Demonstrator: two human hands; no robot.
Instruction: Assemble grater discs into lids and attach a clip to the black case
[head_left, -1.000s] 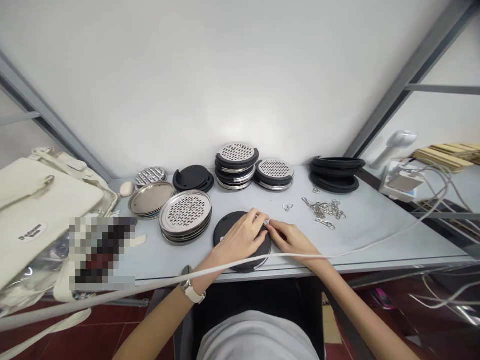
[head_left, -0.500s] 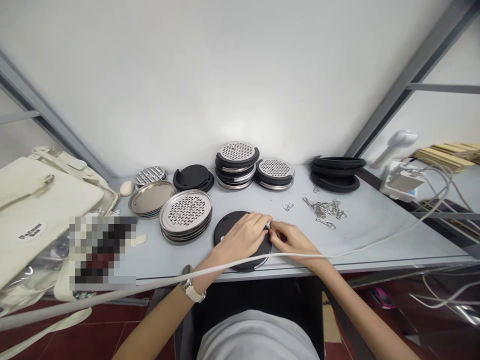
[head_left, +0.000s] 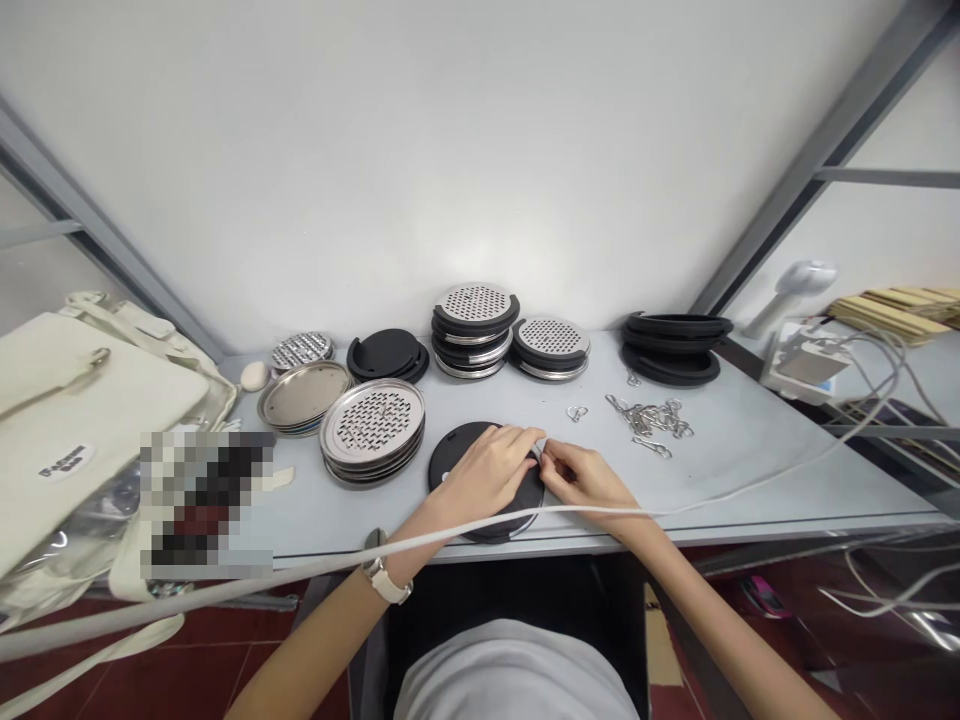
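A black round disc (head_left: 452,465) lies flat near the table's front edge. Across its top rests my left hand (head_left: 491,465), palm down, with fingers bent together over the disc's right rim. My right hand (head_left: 585,475) is closed in a pinch against that same rim, and a small silvery metal piece (head_left: 538,450) shows between the two hands' fingertips. Its exact shape is mostly hidden by the fingers. To the right of the hands, several bent wire hooks (head_left: 649,418) lie in a loose heap. A single wire hook (head_left: 577,413) lies apart, behind my right hand.
Perforated metal grater discs (head_left: 379,420) are stacked at left, before plain metal discs (head_left: 304,392). Stacks of graters with black rims (head_left: 476,303) and black rings (head_left: 671,365) stand along the wall. A white cable (head_left: 600,511) crosses over my forearms; a cream bag (head_left: 105,400) lies left.
Both hands stay at the disc's right rim. My fingertips have shifted only slightly around the small metal piece; everything else is in the same place.
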